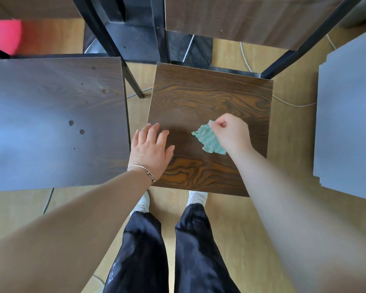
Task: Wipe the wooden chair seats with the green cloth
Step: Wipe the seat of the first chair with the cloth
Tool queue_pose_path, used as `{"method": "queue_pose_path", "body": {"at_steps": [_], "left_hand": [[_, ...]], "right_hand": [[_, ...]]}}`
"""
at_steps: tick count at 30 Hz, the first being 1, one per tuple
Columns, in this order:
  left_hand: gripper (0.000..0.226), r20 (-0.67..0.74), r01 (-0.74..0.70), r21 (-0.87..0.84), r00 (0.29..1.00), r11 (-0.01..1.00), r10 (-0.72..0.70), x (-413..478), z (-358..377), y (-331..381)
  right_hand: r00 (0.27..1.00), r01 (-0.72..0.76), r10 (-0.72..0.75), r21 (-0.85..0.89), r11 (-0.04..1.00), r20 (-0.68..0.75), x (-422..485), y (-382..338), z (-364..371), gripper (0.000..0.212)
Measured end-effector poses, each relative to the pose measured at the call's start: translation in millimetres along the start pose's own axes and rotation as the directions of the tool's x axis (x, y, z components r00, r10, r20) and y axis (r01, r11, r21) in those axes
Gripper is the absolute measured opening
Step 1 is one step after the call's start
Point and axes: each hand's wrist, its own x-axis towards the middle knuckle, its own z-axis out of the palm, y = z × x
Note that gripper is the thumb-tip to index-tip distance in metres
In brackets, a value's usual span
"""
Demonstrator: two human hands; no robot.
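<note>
A dark wooden chair seat [207, 96] with strong grain stands right in front of me. On its near right part lies a small green patterned cloth [208, 139]. My right hand [232, 134] pinches the cloth's far edge between thumb and fingers, and the rest of the cloth rests on the seat. My left hand [151, 148] lies flat on the seat's left edge with fingers spread and holds nothing. A second wooden seat [51, 123] stands to the left, with several small spots on it.
A third seat [347, 123] shows at the right edge. Black metal chair frames [106, 39] and a wooden tabletop [241, 17] fill the far side. White cables [292, 103] run over the light floor. My legs and shoes [197, 197] are below the seat.
</note>
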Motion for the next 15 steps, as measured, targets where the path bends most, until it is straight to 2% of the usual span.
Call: {"method": "queue_pose_path", "body": {"at_steps": [4,8,11,13,15], "left_hand": [[0.051,0.010,-0.014,0.018,1.000,1.000,0.014,1.6,-0.3,3.4],[0.051,0.011,-0.052,0.025,0.999,0.998,0.052,9.0,-2.2,20.9],[0.050,0.015,-0.080,0.013,0.997,0.997,0.080,21.5,-3.6,40.6],[0.050,0.017,-0.087,-0.005,0.996,0.996,0.087,32.6,-5.9,55.9],[0.049,0.022,-0.069,-0.009,0.997,0.998,0.069,46.7,-9.1,71.6]], "right_hand": [[0.993,-0.114,0.116,0.153,0.982,-0.005,-11.3,22.2,-12.1,0.012],[0.978,-0.206,0.190,0.296,0.933,0.082,-12.1,41.8,-21.7,0.039],[0.961,-0.274,0.232,0.450,0.850,0.147,-9.2,60.2,-33.3,0.036],[0.952,-0.304,0.248,0.450,0.840,0.180,-6.5,77.1,-41.9,0.032],[0.949,-0.304,0.248,0.369,0.878,0.193,-3.6,96.1,-50.7,0.030]]}}
